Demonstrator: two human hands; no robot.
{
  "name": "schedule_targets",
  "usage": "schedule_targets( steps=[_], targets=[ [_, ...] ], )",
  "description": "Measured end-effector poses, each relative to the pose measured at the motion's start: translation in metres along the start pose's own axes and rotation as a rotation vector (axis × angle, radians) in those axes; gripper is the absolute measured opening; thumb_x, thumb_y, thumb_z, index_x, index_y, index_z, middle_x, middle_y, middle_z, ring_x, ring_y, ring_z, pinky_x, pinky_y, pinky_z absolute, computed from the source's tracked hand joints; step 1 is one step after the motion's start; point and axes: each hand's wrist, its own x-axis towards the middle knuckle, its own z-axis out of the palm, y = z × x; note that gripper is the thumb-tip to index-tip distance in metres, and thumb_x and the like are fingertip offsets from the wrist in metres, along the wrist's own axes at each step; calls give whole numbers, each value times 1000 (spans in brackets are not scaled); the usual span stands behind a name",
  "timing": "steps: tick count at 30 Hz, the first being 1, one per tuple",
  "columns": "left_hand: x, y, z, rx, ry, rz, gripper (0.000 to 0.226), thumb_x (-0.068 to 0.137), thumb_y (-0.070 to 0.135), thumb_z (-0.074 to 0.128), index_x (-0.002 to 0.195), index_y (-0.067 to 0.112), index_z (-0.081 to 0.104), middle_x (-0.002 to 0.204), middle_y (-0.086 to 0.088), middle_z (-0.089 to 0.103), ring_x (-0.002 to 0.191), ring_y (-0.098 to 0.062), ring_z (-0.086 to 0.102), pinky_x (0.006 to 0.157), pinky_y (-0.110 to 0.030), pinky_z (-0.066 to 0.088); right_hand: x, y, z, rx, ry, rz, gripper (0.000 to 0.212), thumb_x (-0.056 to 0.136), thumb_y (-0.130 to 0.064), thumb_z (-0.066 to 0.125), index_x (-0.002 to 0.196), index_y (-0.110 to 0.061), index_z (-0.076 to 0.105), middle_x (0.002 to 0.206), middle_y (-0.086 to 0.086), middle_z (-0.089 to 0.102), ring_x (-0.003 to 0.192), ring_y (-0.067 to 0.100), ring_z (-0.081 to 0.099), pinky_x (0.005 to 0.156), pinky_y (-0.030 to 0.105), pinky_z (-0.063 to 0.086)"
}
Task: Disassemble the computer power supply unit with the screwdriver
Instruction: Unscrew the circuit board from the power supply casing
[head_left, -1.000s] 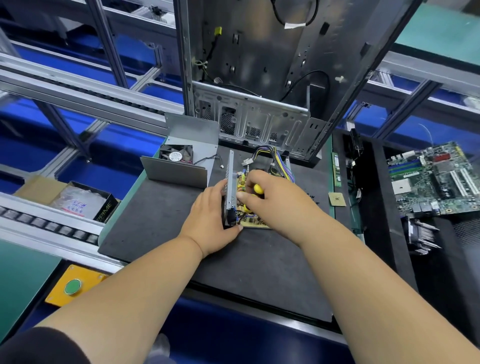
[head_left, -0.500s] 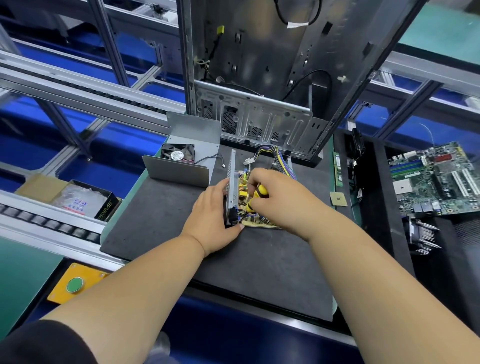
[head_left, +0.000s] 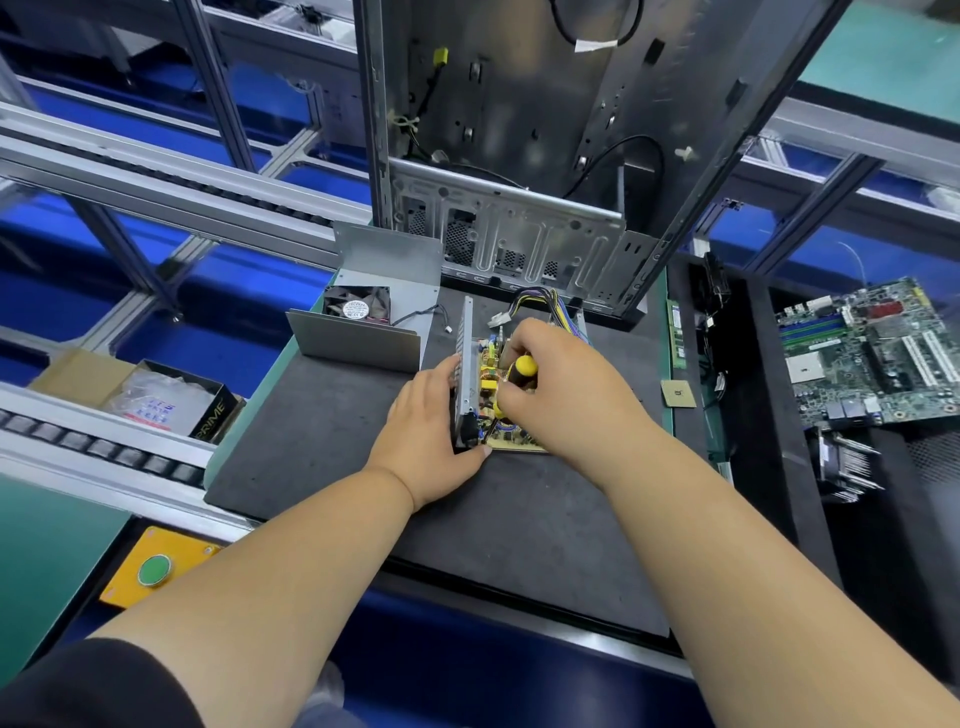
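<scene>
1. Hands met over the opened power supply unit (head_left: 480, 395), which sat on the dark mat (head_left: 322, 431) of the worktop, roughly at its centre and just in front of the upright computer case (head_left: 519, 156).
2. My left hand (head_left: 431, 441) lay against the left side of the unit's upright metal wall, thumb tip at its near corner, fingers wrapped round the outer face to steady it.
3. My right hand (head_left: 566, 389) had its grip closed round the screwdriver (head_left: 521, 370), whose yellow-and-black handle showed between thumb and fingers; the shaft pointed down towards the circuit board (head_left: 511, 441), but I could not make out its tip.
4. Yellow components stood on the board beside the metal wall, and a bundle of coloured wires (head_left: 540, 301) rose from the unit's far end.
5. To the left and further off, the removed cover (head_left: 363, 322) lay on the mat with its fan (head_left: 356, 306) showing, a thin lead trailing from it towards the unit.
6. Well off to the right, a green motherboard (head_left: 867, 348) rested on a black tray; a small square chip (head_left: 678, 394) lay near the mat's right edge.
7. Near left, a green button (head_left: 154, 569) sat on a yellow plate below the roller rail.
</scene>
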Motion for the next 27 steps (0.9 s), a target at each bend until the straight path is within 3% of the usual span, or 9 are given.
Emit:
schedule_targets(
  steps=[3, 8, 13, 19, 23, 25, 27],
  targets=[
    [0, 0, 0, 1, 3, -2, 104, 69, 42, 79, 152, 28, 18, 132, 4, 42, 127, -18, 38, 111, -40, 34, 0, 0, 3, -72, -26, -1, 16, 84, -27, 56, 97, -19, 51, 95, -1, 59, 83, 23, 53, 60, 31, 33],
    [0, 0, 1, 6, 7, -4, 104, 69, 42, 78, 152, 29, 16, 132, 4, 41, 127, -18, 36, 112, -37, 32, -1, 1, 6, -248, 51, -4, 36, 97, -54, 42, 99, -20, 55, 86, -2, 62, 81, 24, 57, 58, 33, 35],
    [0, 0, 0, 4, 3, 0, 104, 68, 42, 77, 151, 29, 17, 130, 4, 41, 125, -18, 37, 111, -39, 34, -2, 0, 6, -74, 34, 19, 14, 96, -35, 54, 98, -21, 52, 86, -3, 63, 75, 21, 53, 54, 32, 31],
    [1, -1, 1, 11, 8, 6, 104, 69, 45, 77, 151, 29, 16, 129, 4, 42, 124, -18, 39, 110, -40, 36, -4, -1, 5, 13, 9, 36, 13, 84, -21, 59, 96, -19, 58, 102, 0, 55, 87, 22, 56, 70, 32, 41],
    [0, -2, 2, 6, 18, 12, 102, 68, 47, 77, 150, 31, 17, 129, 3, 42, 123, -18, 39, 109, -40, 36, -4, 0, 4, -173, 35, 49, 21, 88, -40, 54, 95, -21, 58, 96, -2, 59, 87, 22, 58, 68, 34, 47],
    [0, -1, 2, 3, 15, 6, 101, 67, 48, 76, 148, 34, 16, 129, 4, 41, 123, -18, 38, 110, -39, 35, -3, 0, 3, -206, 46, 67, 35, 93, -55, 48, 92, -22, 59, 88, -5, 62, 82, 21, 58, 63, 33, 44],
    [1, -1, 1, 4, 6, -3, 101, 67, 48, 75, 148, 32, 17, 127, 3, 42, 122, -19, 39, 109, -41, 36, -2, 1, 3, -184, 34, 78, 38, 97, -56, 45, 93, -22, 60, 86, -4, 65, 82, 20, 58, 61, 32, 40]
  ],
)
